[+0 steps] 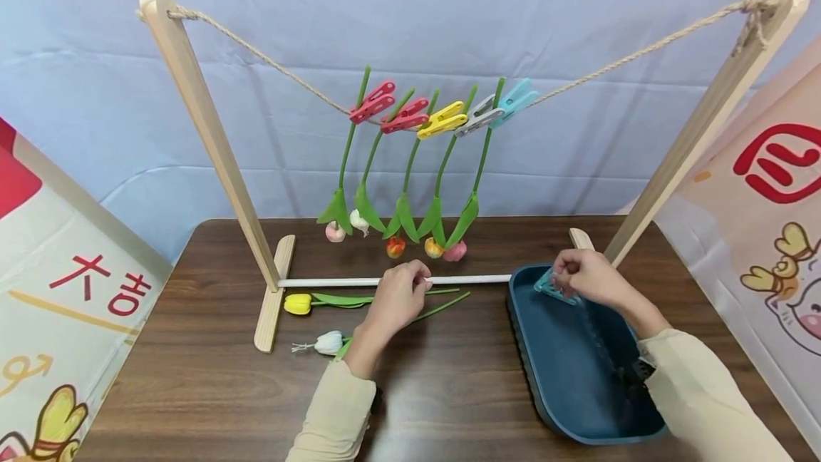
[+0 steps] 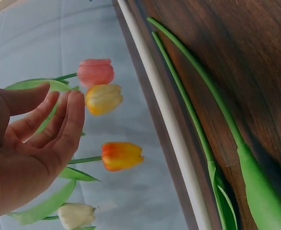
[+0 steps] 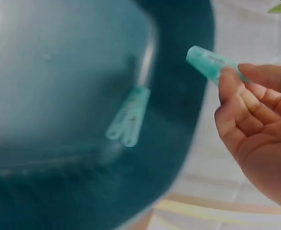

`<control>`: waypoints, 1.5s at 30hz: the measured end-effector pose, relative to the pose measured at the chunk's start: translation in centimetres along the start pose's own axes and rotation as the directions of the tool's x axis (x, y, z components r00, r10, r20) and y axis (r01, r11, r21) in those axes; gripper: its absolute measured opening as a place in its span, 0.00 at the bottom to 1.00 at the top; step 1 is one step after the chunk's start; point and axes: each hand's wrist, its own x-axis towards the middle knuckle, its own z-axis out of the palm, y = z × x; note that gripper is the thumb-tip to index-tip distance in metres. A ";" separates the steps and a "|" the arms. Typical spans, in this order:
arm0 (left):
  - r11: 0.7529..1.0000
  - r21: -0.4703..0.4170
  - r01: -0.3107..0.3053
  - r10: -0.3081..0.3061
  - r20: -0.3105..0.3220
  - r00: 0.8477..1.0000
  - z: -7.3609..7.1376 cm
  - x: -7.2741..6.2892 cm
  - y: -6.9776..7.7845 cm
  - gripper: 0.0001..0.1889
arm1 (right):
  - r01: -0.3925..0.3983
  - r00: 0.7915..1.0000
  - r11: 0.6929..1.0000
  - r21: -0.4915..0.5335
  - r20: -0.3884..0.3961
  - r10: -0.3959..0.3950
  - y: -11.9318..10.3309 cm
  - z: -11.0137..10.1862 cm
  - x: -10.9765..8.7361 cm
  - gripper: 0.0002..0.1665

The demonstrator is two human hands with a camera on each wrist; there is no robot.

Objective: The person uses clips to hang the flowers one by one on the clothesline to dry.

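Note:
Between thumb and fingers my right hand pinches a teal clothespin over the far end of the blue tray. A second teal clothespin lies in the tray's corner in the right wrist view. My left hand holds nothing; its fingers are loosely bent near the white rod. Below that hand a yellow tulip and a white tulip lie on the table, their stems pointing right. Several tulips, among them an orange one, hang head down behind the left hand.
A rope sags between two wooden posts. Red, yellow, grey and blue clothespins hold the hanging stems on it. The rod joins the post feet, and the tray stands by the right post on the brown table.

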 end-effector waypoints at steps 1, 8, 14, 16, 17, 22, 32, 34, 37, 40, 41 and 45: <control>1.000 0.002 -0.003 0.003 0.007 1.000 0.0 0.0 0.1 0.02 | 0.016 1.000 1.000 0.018 0.010 -0.016 -0.4 -0.1 0.1 0.07; 0.998 0.038 -0.053 0.049 0.097 0.994 0.6 0.5 1.3 0.04 | 0.178 0.973 0.975 0.135 0.124 -0.194 -4.0 0.8 1.1 0.06; 0.994 0.044 -0.097 0.089 0.164 0.983 1.3 0.6 2.5 0.08 | 0.208 0.952 0.960 0.188 0.184 -0.243 -6.5 2.6 1.9 0.08; 0.992 0.052 -0.115 0.104 0.169 0.980 1.4 0.6 2.7 0.09 | 0.217 0.946 0.954 0.208 0.194 -0.258 -7.2 3.1 2.1 0.08; 0.990 0.059 -0.126 0.114 0.168 0.979 1.3 0.6 2.7 0.08 | 0.224 0.943 0.950 0.216 0.197 -0.267 -7.4 3.3 2.1 0.07; 0.977 0.095 -0.191 0.179 0.127 0.976 1.0 0.3 2.6 0.04 | 0.234 0.946 0.950 0.208 0.177 -0.272 -8.1 3.8 2.2 0.03; 0.978 0.106 -0.178 0.173 0.054 0.983 0.2 0.0 2.7 0.03 | 0.224 0.967 0.948 0.228 0.068 -0.245 -7.9 3.9 1.7 0.20; 0.978 0.113 -0.174 0.168 0.056 0.984 0.1 -0.2 2.7 0.03 | 0.246 0.961 0.942 0.226 0.068 -0.268 -7.9 4.1 1.7 0.21; 0.979 0.121 -0.167 0.161 0.056 0.985 0.2 -0.3 2.7 0.03 | 0.254 0.959 0.943 0.216 0.070 -0.274 -7.9 4.3 1.8 0.18; 0.982 0.109 -0.152 0.146 0.060 0.987 0.3 -0.5 2.5 0.02 | 0.227 0.968 0.953 0.199 0.064 -0.243 -7.9 4.6 1.7 0.16; 0.984 0.105 -0.144 0.138 0.064 0.988 0.3 -0.5 2.4 0.02 | 0.216 0.971 0.957 0.192 0.060 -0.231 -7.9 4.6 1.6 0.16; 0.989 0.128 -0.078 0.065 0.102 0.993 0.0 -0.7 1.5 0.02 | 0.223 0.974 0.963 0.153 0.011 -0.228 -7.5 4.4 1.4 0.15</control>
